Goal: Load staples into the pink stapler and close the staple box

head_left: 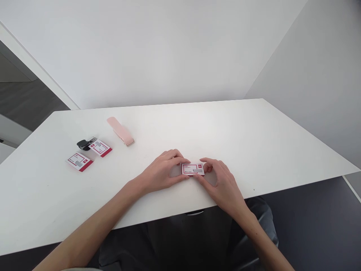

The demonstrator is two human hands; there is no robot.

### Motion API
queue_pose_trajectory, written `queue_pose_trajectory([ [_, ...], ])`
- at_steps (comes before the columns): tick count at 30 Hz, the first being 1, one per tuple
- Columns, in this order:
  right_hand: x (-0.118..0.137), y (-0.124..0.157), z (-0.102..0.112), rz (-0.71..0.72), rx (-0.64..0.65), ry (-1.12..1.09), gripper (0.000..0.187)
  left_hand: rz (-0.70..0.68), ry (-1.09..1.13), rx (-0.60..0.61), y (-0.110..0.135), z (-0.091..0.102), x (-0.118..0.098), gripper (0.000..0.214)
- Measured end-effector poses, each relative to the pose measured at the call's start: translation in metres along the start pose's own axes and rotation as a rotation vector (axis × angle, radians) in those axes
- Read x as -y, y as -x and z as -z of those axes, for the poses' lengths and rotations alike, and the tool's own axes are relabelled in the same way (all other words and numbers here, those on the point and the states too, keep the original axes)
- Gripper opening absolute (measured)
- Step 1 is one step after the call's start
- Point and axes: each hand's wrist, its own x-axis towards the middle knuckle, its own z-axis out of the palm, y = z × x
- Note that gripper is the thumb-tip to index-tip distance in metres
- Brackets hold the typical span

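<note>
A small red and white staple box (192,169) is held flat near the table's front edge, its printed face up with a grey patch on it. My left hand (162,170) pinches its left end between thumb and fingers. From the other side, my right hand (220,178) grips the right end, thumb at the near edge and index finger at the far edge. Two similar boxes lie to the left: one box (79,162) flat on the table, another box (100,147) partly over a black staple remover (84,144). Beyond them rests a pink stapler (121,131).
The white table (225,131) stands against a pale wall (169,52) at the back, with another wall (318,75) on the right. My legs are under the front edge. A dark floor (31,98) shows at the far left.
</note>
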Motion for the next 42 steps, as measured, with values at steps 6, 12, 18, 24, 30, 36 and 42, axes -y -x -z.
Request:
queue_pose_trajectory([
  [6,-0.001,0.0,0.0,0.011,0.009,0.007,0.037,-0.009,-0.007,-0.004,0.0,0.0,0.0,0.034],
  [12,0.001,0.0,0.0,-0.035,-0.005,-0.038,0.038,-0.018,-0.028,-0.03,0.0,0.0,0.0,0.035],
  [18,0.003,-0.002,0.001,-0.154,-0.068,-0.131,0.04,-0.016,-0.075,-0.115,-0.001,-0.001,0.006,0.037],
  [24,0.006,-0.001,0.004,-0.2,-0.087,-0.192,0.038,0.017,-0.14,-0.284,0.012,0.018,0.008,0.037],
  [30,0.006,0.002,0.005,-0.18,-0.065,-0.203,0.036,0.26,-0.29,-0.395,0.066,0.051,-0.004,0.047],
  [36,0.005,0.004,0.003,-0.161,-0.041,-0.191,0.032,0.54,-0.414,-0.445,0.131,0.072,0.0,0.051],
  [42,0.005,0.005,0.004,-0.148,-0.035,-0.211,0.034,0.735,-0.526,-0.513,0.169,0.088,-0.002,0.053],
])
